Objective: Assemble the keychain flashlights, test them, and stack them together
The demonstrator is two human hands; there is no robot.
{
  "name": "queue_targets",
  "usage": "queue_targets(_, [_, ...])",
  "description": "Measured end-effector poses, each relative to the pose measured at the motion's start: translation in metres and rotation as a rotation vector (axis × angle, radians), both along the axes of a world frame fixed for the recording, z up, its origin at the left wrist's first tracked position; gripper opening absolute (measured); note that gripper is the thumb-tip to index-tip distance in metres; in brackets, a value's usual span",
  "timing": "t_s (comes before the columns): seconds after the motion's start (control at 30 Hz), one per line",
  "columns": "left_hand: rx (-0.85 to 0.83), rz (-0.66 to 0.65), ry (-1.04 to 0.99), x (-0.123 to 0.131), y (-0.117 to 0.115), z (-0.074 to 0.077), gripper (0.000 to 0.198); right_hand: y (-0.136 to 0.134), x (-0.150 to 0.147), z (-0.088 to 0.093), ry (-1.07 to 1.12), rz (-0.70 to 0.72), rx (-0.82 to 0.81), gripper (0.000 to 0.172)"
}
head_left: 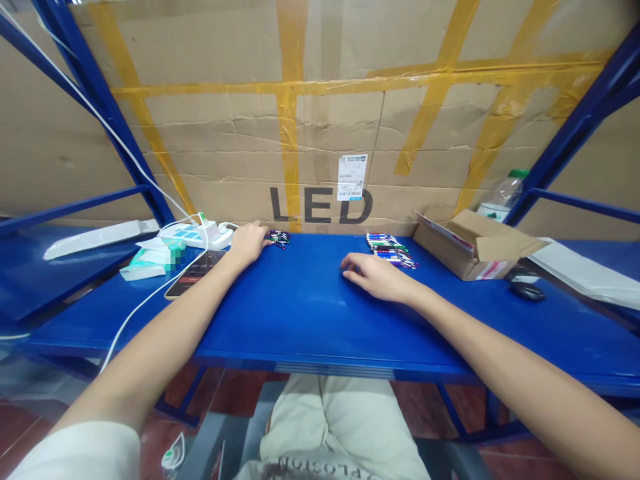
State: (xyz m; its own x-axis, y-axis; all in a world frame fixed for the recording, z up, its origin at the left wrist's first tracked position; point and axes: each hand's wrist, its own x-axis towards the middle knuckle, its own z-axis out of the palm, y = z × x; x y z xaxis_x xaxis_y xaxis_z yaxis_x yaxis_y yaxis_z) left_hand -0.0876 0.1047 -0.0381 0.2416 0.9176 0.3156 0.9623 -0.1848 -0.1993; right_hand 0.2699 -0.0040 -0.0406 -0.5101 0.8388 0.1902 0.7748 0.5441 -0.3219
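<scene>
At the back of the blue table [300,300], my left hand [249,243] reaches to a small pile of colourful metallic pieces [280,238]. Its fingertips are at the pile's left edge, and what they pinch, if anything, is too small to tell. My right hand [367,273] rests above the table right of the middle, fingers loosely curved and apart, with nothing visible in it. Just behind it lies a row of colourful pen-like items with small clips [385,247], in blue, red, green and silver.
Left: a phone [193,277], a white power strip [200,233], a tissue pack [150,259] and a white cable crossing my forearm. Right: an open cardboard box [470,247], a black mouse [527,291] and a bottle [506,193]. Behind stands a large taped carton [225,153].
</scene>
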Motion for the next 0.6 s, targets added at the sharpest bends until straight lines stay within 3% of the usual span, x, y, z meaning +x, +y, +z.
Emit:
queue_targets(0.27, [-0.012,0.093,-0.044,0.0066,-0.0027,-0.0005,0.035,-0.0006,0.0002,0.0010,-0.005,-0.005,0.000,0.016])
queue_targets(0.6, [-0.028,0.098,-0.071,0.0093,-0.0041,-0.0020,0.031,-0.0002,0.0016,0.0005,-0.010,-0.001,0.003,0.017])
